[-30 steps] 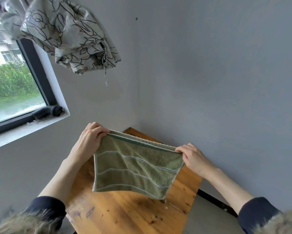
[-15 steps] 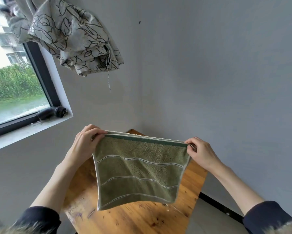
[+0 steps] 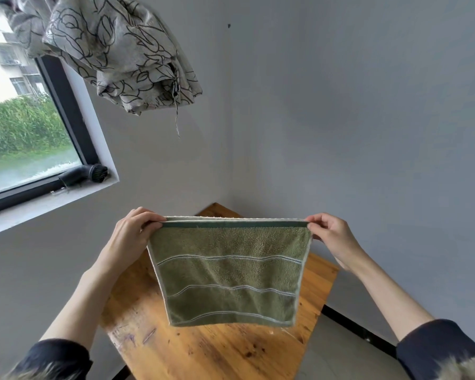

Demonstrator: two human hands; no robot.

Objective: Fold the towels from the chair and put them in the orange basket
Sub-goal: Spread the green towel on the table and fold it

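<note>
Left hand [image 3: 129,237] and right hand [image 3: 332,237] each pinch a top corner of the towel [image 3: 228,272], which hangs above the counter [image 3: 203,352].

A knotted curtain [image 3: 115,53] (leaf-patterned) hangs above a wooden table [image 3: 203,349].

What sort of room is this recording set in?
Probably a plain room in a home: a wooden table in a grey-walled corner, a patterned curtain bunched by a window facing greenery and a building.
</note>
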